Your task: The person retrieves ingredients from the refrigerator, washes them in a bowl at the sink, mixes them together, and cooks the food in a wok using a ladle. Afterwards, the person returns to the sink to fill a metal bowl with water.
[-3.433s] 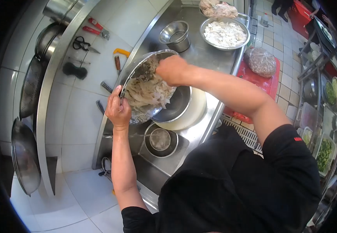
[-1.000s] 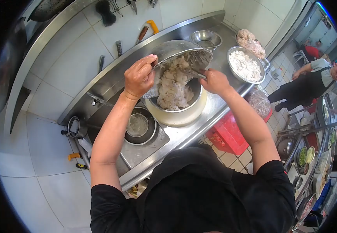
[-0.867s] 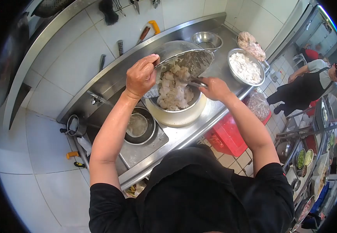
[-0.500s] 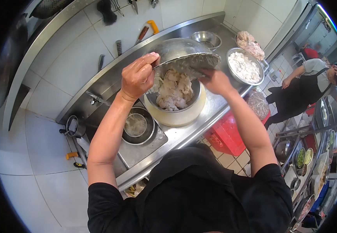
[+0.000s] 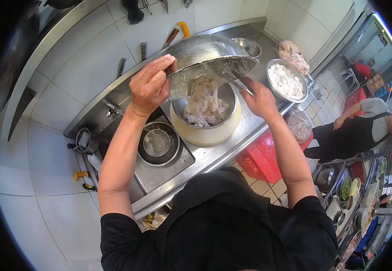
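Note:
My left hand (image 5: 150,86) is closed on the rim of a large metal bowl (image 5: 209,46), tilted with its opening down and towards me. My right hand (image 5: 260,98) grips a metal utensil (image 5: 240,85) whose far end is inside the tilted bowl; what kind it is I cannot tell. Pale, wet food pieces (image 5: 205,106), looking like raw meat, hang from the bowl down into a metal-lined, cream-coloured round container (image 5: 207,137) below. Residue coats the bowl's inner edge.
Left of the container, a dark pan (image 5: 172,156) holds a strainer-like round vessel (image 5: 157,142) in the sink. A colander of white pieces (image 5: 287,81) stands right, beside bagged pale meat (image 5: 293,55). A red crate (image 5: 259,156) is below. A co-worker (image 5: 349,131) stands at right.
The bowl has been raised slightly and tilted further, and food has slid down into the container. My right hand has drawn back to the right, bringing the utensil's handle into view.

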Action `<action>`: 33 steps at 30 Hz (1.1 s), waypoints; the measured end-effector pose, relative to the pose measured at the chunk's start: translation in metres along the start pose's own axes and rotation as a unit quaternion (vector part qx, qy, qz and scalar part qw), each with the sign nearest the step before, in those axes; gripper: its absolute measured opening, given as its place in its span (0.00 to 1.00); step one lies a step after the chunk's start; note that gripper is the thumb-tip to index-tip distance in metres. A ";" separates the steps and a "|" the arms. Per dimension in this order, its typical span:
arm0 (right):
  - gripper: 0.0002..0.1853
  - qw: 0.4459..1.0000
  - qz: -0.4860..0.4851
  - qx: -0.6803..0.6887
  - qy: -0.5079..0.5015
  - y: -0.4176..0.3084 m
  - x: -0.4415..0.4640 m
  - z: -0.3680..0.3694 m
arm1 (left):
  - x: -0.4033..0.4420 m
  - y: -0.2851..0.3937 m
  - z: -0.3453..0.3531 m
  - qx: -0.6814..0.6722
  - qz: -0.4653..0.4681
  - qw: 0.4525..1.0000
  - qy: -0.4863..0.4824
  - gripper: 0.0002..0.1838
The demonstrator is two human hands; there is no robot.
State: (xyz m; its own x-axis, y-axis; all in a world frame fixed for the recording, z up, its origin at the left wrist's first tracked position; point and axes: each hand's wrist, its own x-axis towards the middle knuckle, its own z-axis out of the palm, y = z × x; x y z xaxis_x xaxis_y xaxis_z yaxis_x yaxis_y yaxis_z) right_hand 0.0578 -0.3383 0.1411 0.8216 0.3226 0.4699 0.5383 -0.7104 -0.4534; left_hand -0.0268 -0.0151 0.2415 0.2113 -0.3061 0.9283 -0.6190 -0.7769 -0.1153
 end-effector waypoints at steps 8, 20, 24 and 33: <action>0.26 0.980 -0.011 0.002 -0.201 -0.021 -0.042 0.034 | 0.002 -0.003 -0.003 -0.006 0.013 0.998 0.067 0.09; 0.31 0.959 0.121 -0.112 -0.231 -0.009 -0.042 0.059 | -0.061 -0.011 -0.129 0.188 -0.271 0.935 0.132 0.08; 0.37 0.954 0.183 -0.065 -0.227 -0.014 -0.055 0.090 | -0.170 -0.003 -0.171 0.206 -0.470 0.851 0.110 0.05; 0.27 0.733 0.502 0.454 -0.064 0.020 -0.102 0.116 | -0.433 0.022 -0.173 -0.003 -0.834 0.519 0.187 0.07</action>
State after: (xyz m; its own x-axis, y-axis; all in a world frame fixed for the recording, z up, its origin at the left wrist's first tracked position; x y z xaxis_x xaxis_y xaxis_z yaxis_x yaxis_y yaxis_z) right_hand 0.0063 -0.3131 -0.0035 0.8687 0.0181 -0.4950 -0.4952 0.0609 -0.8667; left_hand -0.2631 0.1957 -0.1020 0.2965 0.9185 -0.2617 0.1866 0.2130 0.9591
